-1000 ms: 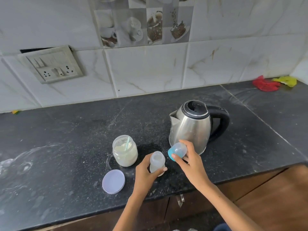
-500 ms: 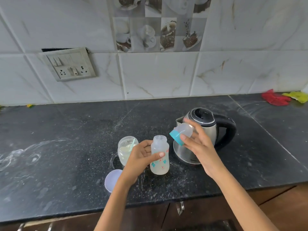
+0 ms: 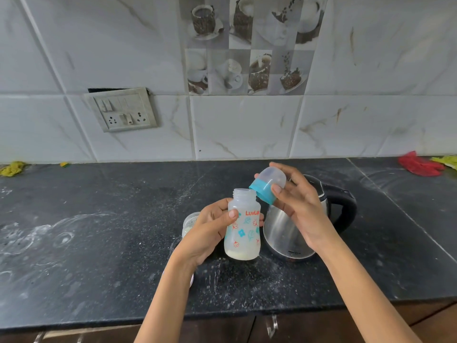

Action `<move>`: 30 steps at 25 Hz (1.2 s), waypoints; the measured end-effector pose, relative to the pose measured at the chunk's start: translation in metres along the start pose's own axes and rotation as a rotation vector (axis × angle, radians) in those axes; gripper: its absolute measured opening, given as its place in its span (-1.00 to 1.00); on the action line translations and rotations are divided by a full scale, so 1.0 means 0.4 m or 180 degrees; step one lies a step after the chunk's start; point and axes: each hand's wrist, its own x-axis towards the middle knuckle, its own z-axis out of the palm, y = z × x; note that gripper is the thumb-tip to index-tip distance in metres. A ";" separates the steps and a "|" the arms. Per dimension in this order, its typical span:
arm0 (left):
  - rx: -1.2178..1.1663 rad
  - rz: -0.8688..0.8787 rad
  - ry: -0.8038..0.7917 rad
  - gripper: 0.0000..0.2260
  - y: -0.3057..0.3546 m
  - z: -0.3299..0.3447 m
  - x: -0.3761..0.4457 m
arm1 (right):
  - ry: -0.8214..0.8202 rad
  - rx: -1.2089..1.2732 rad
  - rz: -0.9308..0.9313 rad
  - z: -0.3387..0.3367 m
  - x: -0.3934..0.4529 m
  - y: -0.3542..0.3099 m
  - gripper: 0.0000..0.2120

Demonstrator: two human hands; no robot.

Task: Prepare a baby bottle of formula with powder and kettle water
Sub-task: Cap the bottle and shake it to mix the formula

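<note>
- My left hand (image 3: 210, 233) is wrapped around the baby bottle (image 3: 243, 225), thumb across its front, holding it upright above the counter (image 3: 99, 243), just left of the kettle (image 3: 294, 233).
- The bottle's threaded neck is open, and I can see a shallow layer of pale, milky contents at its bottom.
- My right hand (image 3: 296, 204) pinches the bottle cap (image 3: 268, 185), a clear dome on a teal ring, tilted with the ring close to the bottle's neck; I can't tell whether they touch.
- That cap sits above and in front of the kettle's lid, so most of the lid is hidden from me.
- The kettle, steel with a black handle pointing right, stands on the counter behind my right hand.
- Left of the kettle, the powder jar (image 3: 190, 222) peeks out from behind my left hand.
- A sliver of a pale lid (image 3: 192, 280) shows beside my left wrist, nearer to me than the kettle.
- Far right of the kettle, red and yellow cloths (image 3: 420, 167) lie against the wall.
</note>
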 end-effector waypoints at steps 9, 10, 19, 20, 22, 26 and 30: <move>0.0913 0.0446 0.0880 -0.57 0.004 0.054 0.003 | -0.0550 -0.0685 -0.0151 0.018 0.013 -0.054 -0.49; 0.1010 0.0534 0.1021 -0.56 -0.004 0.057 0.005 | -0.0384 -0.1103 -0.0220 0.027 0.012 -0.051 -0.49; 0.1487 0.0754 0.1475 -0.51 -0.041 0.068 0.007 | -0.0651 -0.0672 0.0571 0.000 0.003 -0.038 -0.36; 0.1580 0.0779 0.1510 -0.52 -0.043 0.072 0.008 | -0.0403 -0.0914 0.0382 0.004 0.005 -0.027 -0.44; 0.1778 0.0812 0.1646 -0.57 -0.047 0.088 0.010 | 0.0368 -0.2071 0.0120 0.039 0.001 -0.004 -0.53; 0.1742 0.0855 0.1695 -0.57 -0.044 0.085 0.009 | -0.0257 -0.0875 0.0597 0.018 0.000 -0.005 -0.39; 0.1803 0.0810 0.1751 -0.56 -0.049 0.084 0.004 | -0.0060 -0.1137 0.0385 0.013 0.011 0.008 -0.53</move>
